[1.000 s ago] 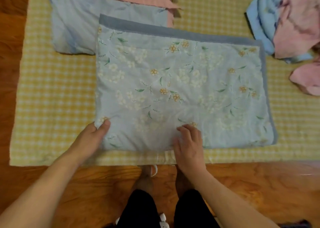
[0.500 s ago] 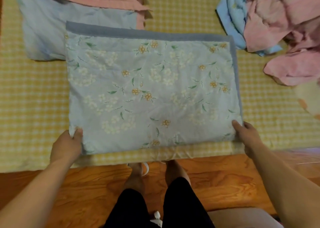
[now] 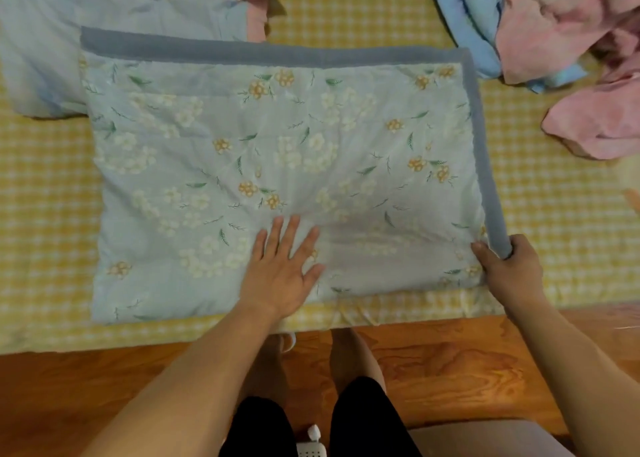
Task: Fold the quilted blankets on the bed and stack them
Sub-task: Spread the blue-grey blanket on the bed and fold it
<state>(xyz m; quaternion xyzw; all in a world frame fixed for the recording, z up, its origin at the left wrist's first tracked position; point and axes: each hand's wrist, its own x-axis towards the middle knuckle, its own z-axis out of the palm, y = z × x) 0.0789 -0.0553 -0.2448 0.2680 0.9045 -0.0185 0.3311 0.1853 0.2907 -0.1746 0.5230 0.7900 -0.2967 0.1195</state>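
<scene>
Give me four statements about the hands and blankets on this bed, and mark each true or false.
1. The left hand lies flat on the floral blanket. True.
2. The right hand hangs clear of the blanket. False: it grips the near right corner.
3. The floral blanket has a pink border. False: the border is grey-blue.
4. Crumpled pink and blue blankets lie at the far right. True.

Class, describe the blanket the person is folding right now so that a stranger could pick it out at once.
Start at the yellow checked bed cover. The floral blanket lies at its near edge, under the flat left hand, its corner held by the right hand. Only it has flowers and a grey-blue border.
</scene>
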